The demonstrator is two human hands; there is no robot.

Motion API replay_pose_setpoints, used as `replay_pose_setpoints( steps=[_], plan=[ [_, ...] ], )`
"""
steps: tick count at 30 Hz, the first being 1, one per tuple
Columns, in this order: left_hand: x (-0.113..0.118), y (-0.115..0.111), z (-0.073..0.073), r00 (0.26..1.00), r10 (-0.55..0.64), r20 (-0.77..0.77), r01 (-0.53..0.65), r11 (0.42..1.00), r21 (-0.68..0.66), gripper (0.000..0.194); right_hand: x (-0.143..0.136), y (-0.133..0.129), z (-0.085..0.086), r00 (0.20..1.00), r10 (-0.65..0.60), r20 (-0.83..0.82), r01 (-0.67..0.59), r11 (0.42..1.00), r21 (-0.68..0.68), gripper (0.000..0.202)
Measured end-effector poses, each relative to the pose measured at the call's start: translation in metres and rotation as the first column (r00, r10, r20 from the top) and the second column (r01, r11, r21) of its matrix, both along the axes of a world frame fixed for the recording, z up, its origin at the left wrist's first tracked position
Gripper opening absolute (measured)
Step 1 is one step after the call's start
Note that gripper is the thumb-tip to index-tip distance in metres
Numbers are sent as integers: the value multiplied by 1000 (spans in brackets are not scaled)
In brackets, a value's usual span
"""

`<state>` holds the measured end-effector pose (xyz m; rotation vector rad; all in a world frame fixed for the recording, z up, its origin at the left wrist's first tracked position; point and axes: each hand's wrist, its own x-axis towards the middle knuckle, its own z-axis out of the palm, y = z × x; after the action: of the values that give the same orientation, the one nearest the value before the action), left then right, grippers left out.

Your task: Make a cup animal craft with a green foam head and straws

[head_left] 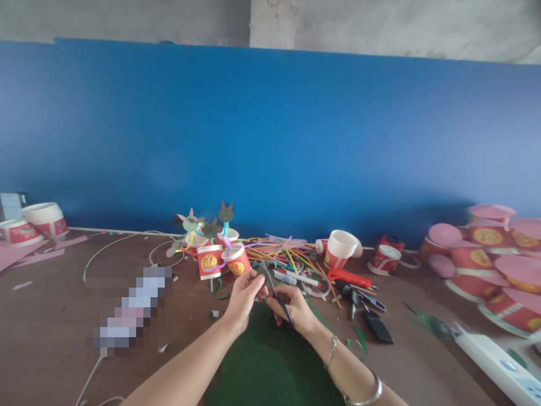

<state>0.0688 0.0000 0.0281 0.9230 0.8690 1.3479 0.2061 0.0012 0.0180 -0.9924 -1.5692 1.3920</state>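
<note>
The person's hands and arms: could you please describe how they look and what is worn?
The left hand and left forearm show no glove, sleeve or jewellery. The right hand is ungloved too; the right forearm carries a linked silver bracelet and a smooth silver bangle.

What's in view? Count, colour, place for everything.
Scissors: one, dark handles, centre
Sheet: one, dark green, bottom centre
Straws: many, mixed colours, centre back
Cups with cutouts: about four, red/white, left of centre
Other cups: several, red/white, right of centre
Edge cups: two, red/white, far left
Pink-topped cups: several, red/white/pink, far right
Paper strips: several, pink, far left
Pens: two, mostly white, centre
Tool: one, red, right
Keys: one bunch, silver/black, right
Power strip: one, white, lower right
Pixelated object: one, unclear, left
Cables: several, white, left
Scraps: many, green/white, scattered
Tabletop: one, brown, foreground
Panel: one, blue, behind
Bracelets: two, silver, lower right
Left hand: one, bare, centre
Right hand: one, bare, centre
</note>
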Motion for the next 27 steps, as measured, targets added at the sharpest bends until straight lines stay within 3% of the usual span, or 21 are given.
replay_pose_setpoints(
  steps=[16, 27],
  plan=[
    [-3, 3, 2, 999, -45, -21, 45, 999, 10, 27, 2, 2, -5, 999, -6, 34, 5, 999, 32, 32],
    [-3, 2, 4, 1000, -8, -5, 8, 1000, -1, 30, 1, 1, -1, 999, -28, 31, 28, 1000, -2, 31]
  ],
)
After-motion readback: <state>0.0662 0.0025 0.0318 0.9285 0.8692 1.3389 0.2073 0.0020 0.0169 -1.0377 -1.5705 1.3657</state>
